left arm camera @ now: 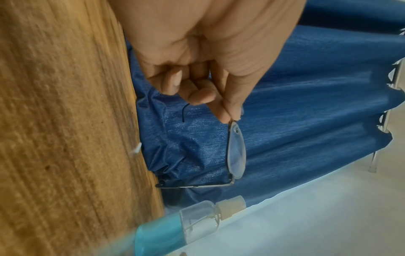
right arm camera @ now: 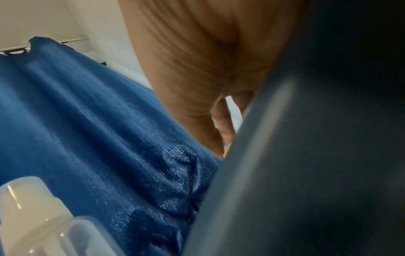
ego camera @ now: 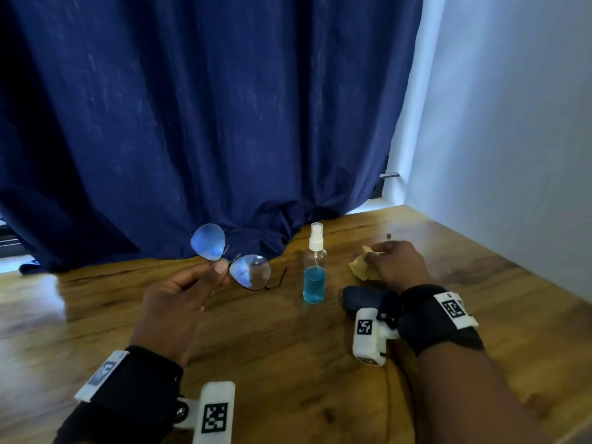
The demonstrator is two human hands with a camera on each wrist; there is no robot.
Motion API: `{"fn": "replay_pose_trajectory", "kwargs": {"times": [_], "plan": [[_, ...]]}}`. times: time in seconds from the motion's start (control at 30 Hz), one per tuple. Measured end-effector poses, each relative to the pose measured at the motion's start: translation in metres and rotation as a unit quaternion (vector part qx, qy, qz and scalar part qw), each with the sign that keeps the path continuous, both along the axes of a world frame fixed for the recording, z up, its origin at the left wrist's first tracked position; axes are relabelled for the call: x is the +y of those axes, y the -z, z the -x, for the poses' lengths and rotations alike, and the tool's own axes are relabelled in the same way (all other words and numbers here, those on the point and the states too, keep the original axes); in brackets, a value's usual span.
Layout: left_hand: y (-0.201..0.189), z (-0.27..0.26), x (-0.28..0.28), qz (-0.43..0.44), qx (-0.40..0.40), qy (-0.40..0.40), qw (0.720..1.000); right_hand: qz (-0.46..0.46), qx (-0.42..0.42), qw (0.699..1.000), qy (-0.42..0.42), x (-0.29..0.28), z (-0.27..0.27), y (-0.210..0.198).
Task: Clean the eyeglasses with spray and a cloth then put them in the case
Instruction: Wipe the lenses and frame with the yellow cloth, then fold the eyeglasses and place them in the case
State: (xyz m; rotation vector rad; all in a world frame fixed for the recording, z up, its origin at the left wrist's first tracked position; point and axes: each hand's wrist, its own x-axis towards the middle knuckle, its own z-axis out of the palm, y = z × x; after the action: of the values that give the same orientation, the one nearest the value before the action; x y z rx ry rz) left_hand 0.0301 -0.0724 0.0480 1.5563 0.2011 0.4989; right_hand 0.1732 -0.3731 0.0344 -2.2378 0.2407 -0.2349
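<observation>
Nearest us, our left hand (ego camera: 179,302) pinches the thin-wire eyeglasses (ego camera: 230,256) at the bridge, lifted off the wooden table (ego camera: 272,347), lenses running left to right. Right of them stands the clear spray bottle (ego camera: 314,267) of blue liquid. Beside it lies the dark case (ego camera: 368,299), under our right wrist. Farther out, our right hand (ego camera: 397,264) curls onto the crumpled yellow cloth (ego camera: 360,267), well right of the lenses.
</observation>
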Motion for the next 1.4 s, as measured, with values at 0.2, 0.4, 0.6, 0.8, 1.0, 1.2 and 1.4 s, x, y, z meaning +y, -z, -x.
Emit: {"fn": "replay_pose_trajectory", "kwargs": {"times": [0.2,0.4,0.6,0.8,1.0,1.2,1.4], "plan": [[-0.002,-0.001,0.0,0.0,-0.023,0.004,1.0,0.001,-0.152,0.986,0.066,0.004,0.016,-0.018],[-0.008,0.001,0.003,0.039,-0.082,0.002,0.996,-0.172,-0.342,0.918,-0.098,0.073,0.087,-0.049],[-0.009,0.003,0.001,0.002,-0.12,0.019,0.993,-0.305,-0.067,0.91,-0.273,0.118,0.104,-0.032],[-0.007,0.0,0.004,-0.052,-0.129,0.013,0.99,-0.398,-0.071,0.873,-0.273,0.117,0.099,-0.026],[-0.001,-0.008,0.044,-0.064,-0.038,-0.045,0.996,-0.313,-0.14,0.909,-0.235,0.109,0.089,-0.025],[-0.014,-0.001,0.04,-0.002,-0.088,-0.004,0.996,-0.249,-0.169,0.928,-0.222,0.111,0.086,-0.021],[-0.002,-0.004,0.046,-0.109,-0.09,-0.051,0.989,-0.24,-0.196,0.925,-0.221,0.109,0.085,-0.02]]}}
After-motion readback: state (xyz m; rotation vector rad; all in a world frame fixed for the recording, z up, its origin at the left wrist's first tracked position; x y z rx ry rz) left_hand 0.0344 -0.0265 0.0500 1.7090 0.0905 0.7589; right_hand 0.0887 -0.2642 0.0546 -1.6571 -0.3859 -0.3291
